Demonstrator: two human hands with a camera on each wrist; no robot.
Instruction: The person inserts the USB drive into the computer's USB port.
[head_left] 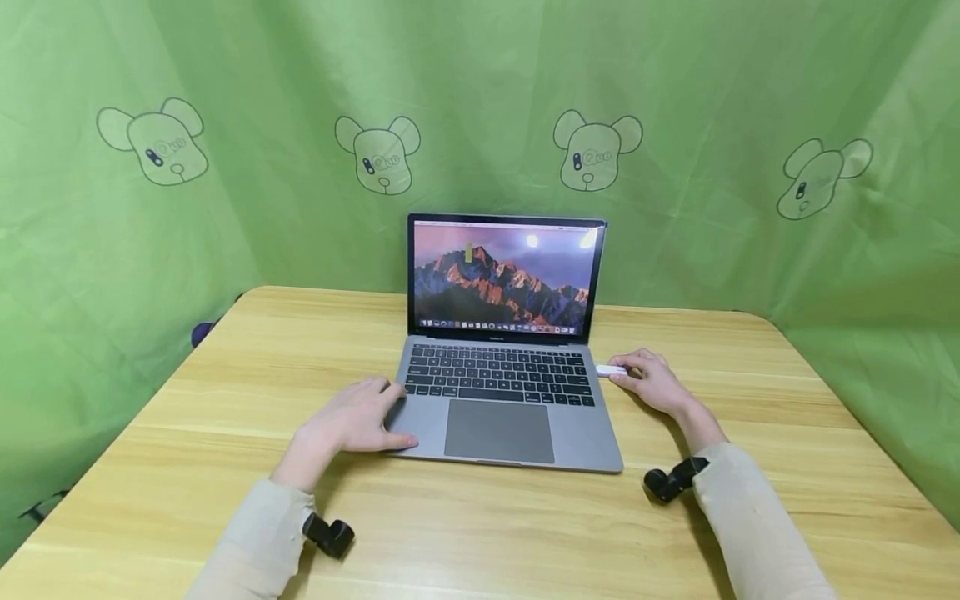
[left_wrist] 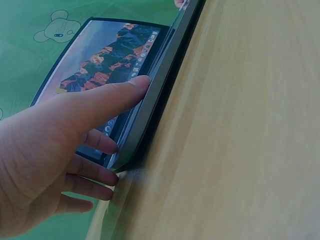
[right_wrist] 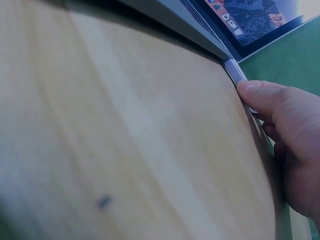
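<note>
An opened laptop [head_left: 498,429] stands on the wooden table, its screen [head_left: 502,279] lit with a mountain picture. At its right side, my right hand [head_left: 656,383] pinches a small white USB stick [head_left: 610,370] between thumb and fingers. The stick's far end meets the laptop's side edge in the right wrist view; how deep it sits cannot be told. My left hand [head_left: 363,417] rests at the laptop's left front corner. Its thumb [left_wrist: 132,90] lies on the palm rest, while the other fingers extend loosely along the left edge.
Beneath everything is a light wooden table [head_left: 750,517]. A green curtain [head_left: 487,67] with mouse-head drawings hangs behind and at both sides. Each sleeve carries a black wrist camera, one on the left [head_left: 330,535] and one on the right [head_left: 671,481].
</note>
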